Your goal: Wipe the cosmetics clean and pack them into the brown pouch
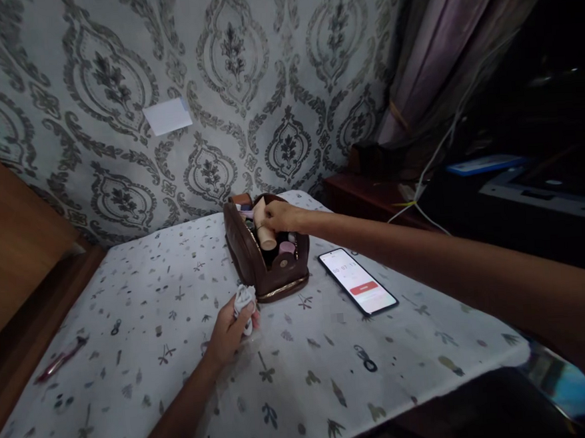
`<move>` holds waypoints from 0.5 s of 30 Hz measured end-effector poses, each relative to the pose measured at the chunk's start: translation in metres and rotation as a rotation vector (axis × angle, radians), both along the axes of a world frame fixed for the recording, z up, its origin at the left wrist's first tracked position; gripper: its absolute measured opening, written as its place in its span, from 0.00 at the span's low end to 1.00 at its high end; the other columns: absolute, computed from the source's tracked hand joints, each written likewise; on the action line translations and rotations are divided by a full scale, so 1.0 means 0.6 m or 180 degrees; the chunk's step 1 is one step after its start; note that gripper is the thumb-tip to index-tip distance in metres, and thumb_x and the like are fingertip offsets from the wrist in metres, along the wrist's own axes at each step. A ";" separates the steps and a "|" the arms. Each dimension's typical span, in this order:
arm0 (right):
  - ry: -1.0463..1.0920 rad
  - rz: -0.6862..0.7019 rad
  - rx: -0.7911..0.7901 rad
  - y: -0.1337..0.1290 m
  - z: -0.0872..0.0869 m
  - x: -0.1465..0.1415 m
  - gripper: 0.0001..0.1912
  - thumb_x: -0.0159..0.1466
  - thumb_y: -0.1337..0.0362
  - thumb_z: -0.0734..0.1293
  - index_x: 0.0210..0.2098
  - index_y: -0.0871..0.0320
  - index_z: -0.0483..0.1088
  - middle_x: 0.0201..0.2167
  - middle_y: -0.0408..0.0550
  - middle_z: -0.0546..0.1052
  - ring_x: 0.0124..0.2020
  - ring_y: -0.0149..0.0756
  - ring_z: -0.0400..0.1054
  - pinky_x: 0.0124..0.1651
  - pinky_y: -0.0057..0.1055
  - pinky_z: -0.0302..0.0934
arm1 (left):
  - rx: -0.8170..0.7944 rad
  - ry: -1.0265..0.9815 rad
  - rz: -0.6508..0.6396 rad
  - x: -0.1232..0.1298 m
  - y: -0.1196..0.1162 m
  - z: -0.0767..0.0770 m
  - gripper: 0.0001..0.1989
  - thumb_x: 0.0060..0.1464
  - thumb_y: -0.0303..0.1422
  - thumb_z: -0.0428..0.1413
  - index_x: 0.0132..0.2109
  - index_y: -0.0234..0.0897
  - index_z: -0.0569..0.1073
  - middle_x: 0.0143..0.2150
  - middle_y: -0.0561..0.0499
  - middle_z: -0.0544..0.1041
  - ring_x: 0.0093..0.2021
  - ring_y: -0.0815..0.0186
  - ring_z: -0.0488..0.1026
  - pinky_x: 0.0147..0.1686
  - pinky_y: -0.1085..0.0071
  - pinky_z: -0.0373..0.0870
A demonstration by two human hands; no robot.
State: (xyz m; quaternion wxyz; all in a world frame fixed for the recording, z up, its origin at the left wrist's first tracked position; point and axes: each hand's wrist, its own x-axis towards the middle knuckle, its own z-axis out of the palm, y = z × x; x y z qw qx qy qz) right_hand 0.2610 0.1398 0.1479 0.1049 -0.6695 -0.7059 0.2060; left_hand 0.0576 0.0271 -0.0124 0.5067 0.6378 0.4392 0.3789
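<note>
A brown zip-up toiletry bag (248, 265) stands unzipped on the patterned tablecloth, with several small items inside. My right hand (283, 217) reaches into its opening, closed on a beige squeeze tube (264, 231). The tube stands tilted among the other contents. A pink round-topped item (287, 248) sits in the front of the bag. My left hand (230, 327) is in front of the bag, its fingers wrapped round a bundled white cable (245, 306). Part of the bag's inside is hidden by my right hand and the tube.
A phone (359, 281) with a lit timer screen lies right of the bag, under my right forearm. A thin reddish pen-like object (59, 362) lies at the table's left. Patterned wallpaper (233, 83) rises behind; a wooden panel (17, 231) borders the left.
</note>
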 end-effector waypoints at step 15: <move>-0.0491 0.0314 -0.0204 0.003 0.002 -0.008 0.20 0.61 0.57 0.68 0.46 0.68 0.76 0.46 0.60 0.79 0.46 0.47 0.74 0.36 0.29 0.63 | -0.0096 -0.0188 0.0066 -0.001 0.005 -0.006 0.26 0.58 0.56 0.55 0.35 0.35 0.71 0.28 0.50 0.75 0.27 0.69 0.69 0.27 0.73 0.65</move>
